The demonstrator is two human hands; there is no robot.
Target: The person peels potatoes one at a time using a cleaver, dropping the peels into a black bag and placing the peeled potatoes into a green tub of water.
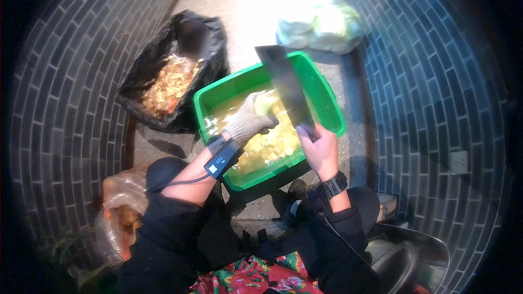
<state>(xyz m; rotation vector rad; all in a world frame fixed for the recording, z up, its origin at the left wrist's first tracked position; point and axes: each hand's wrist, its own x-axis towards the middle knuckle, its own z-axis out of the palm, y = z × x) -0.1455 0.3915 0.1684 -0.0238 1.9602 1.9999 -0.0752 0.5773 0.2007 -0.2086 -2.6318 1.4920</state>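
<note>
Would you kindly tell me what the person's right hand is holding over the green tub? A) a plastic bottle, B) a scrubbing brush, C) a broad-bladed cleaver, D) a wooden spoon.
C: the right hand grips the handle of a broad-bladed cleaver whose dark flat blade stands over the green tub, while the gloved left hand holds a pale peeled piece beside it.
</note>
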